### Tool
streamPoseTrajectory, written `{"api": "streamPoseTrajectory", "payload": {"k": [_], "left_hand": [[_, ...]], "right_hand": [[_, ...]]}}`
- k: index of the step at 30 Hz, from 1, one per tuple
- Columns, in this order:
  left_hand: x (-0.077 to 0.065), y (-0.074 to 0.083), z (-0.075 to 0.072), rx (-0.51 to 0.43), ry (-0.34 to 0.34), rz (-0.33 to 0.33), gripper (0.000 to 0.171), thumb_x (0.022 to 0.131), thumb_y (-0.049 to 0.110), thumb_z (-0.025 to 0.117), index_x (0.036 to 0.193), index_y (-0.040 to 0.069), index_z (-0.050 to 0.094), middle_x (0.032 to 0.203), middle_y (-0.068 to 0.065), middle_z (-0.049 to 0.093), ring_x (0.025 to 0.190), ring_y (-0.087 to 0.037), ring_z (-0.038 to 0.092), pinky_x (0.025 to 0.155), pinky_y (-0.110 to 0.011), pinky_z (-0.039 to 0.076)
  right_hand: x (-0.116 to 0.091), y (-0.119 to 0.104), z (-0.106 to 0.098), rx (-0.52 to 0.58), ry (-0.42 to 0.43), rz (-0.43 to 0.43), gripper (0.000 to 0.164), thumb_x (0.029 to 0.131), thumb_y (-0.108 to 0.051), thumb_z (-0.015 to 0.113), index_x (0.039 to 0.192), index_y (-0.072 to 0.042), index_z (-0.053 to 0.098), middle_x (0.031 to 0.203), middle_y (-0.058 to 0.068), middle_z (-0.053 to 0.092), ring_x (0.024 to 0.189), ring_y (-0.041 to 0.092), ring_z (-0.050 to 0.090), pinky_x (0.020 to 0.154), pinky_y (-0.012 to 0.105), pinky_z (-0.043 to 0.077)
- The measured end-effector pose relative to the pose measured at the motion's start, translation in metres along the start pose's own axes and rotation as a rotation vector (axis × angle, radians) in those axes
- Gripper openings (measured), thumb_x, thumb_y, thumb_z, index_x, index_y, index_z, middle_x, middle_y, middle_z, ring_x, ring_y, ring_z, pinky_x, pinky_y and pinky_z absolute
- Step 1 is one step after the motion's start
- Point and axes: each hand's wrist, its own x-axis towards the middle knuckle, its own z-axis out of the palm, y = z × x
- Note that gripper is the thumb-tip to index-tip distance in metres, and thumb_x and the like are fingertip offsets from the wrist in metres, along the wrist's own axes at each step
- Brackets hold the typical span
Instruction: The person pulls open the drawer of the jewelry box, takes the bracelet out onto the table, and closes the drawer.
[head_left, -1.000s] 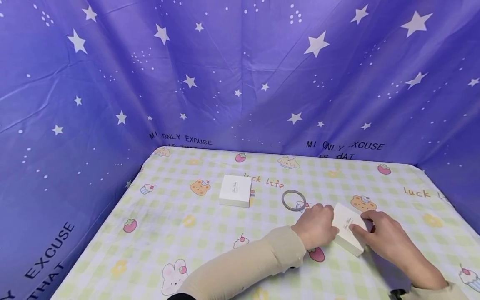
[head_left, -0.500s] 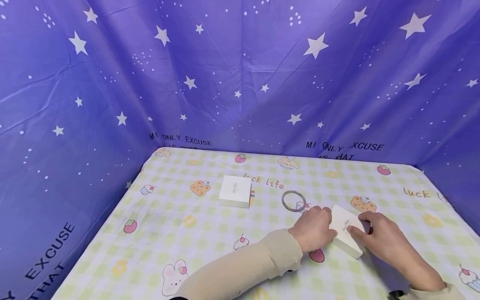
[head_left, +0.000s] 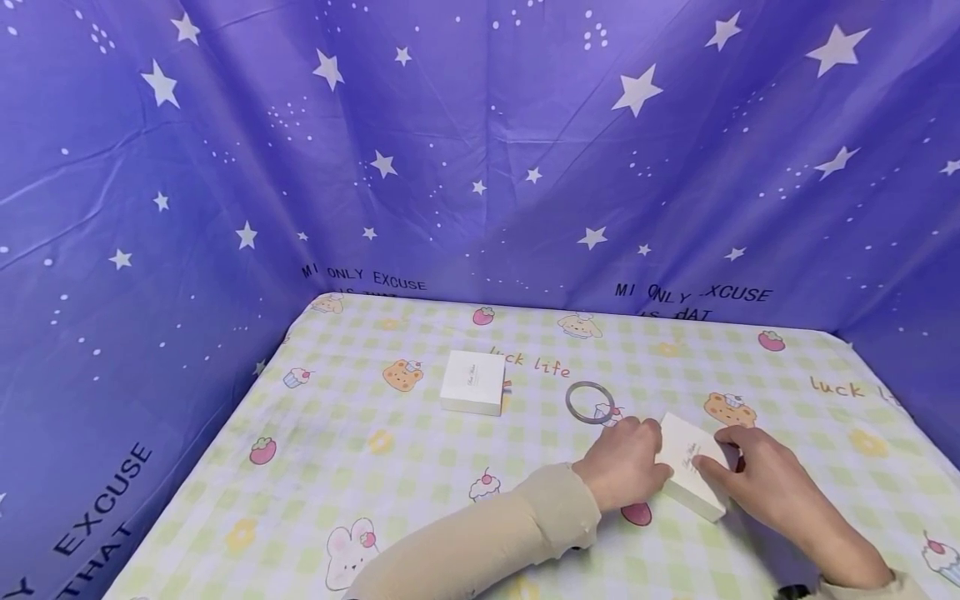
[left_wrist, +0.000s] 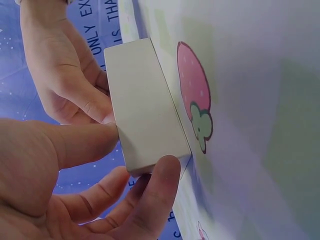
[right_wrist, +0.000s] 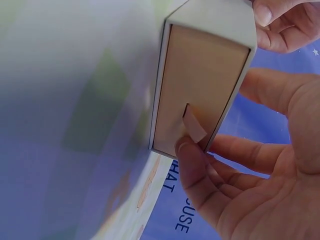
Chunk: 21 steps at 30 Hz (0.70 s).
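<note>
A small white drawer box [head_left: 681, 454] with fine lettering on its lid lies slanted on the tablecloth, held between both hands. My left hand [head_left: 622, 462] grips its left end, thumb at the top edge and fingers around the far corner in the left wrist view. My right hand [head_left: 772, 479] holds the other end, thumb on the lid. In the right wrist view, its fingertip touches a short ribbon tab [right_wrist: 194, 126] on the beige drawer front [right_wrist: 205, 65], which sits inside the sleeve. A grey bangle [head_left: 569, 402] lies flat just beyond my left hand.
A second white box [head_left: 472, 379] with a ribbon tab on its right side rests left of the bangle. Under everything is a green-checked tablecloth [head_left: 322, 450] with cartoon prints. A purple star-patterned curtain [head_left: 480, 217] stands behind the table and at its sides.
Both hands and the box they hold have shifted slightly left and toward me. The grip looks much the same; the bangle and second box have stayed put.
</note>
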Motion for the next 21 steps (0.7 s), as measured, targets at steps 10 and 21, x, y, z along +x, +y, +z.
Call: {"api": "streamPoseTrajectory", "payload": {"k": [10,21], "left_hand": [[-0.0046,-0.0028,-0.0009,-0.006,-0.005,-0.010,0.020,0.083,0.032,0.072,0.092,0.016,0.063,0.078,0.007,0.053,0.064,-0.005,0.047,0.055,-0.018,0.038],[-0.0095,-0.0057,-0.0022,-0.010,-0.008,-0.008,0.021,0.084,0.032,0.072,0.095,0.016,0.065,0.080,0.008,0.054,0.066,-0.003,0.048,0.057,-0.018,0.040]], "right_hand": [[-0.0011,-0.0017,0.0001,0.005,-0.026,0.020,0.045,0.084,-0.036,0.072,0.100,0.004,0.060,0.076,0.003,0.050,0.066,0.015,0.045,0.055,0.027,0.035],[-0.0031,-0.0061,0.0037,0.004,-0.002,0.004,0.045,0.081,-0.034,0.075,0.102,0.004,0.061,0.076,0.003,0.049,0.067,0.015,0.046,0.056,0.027,0.036]]}}
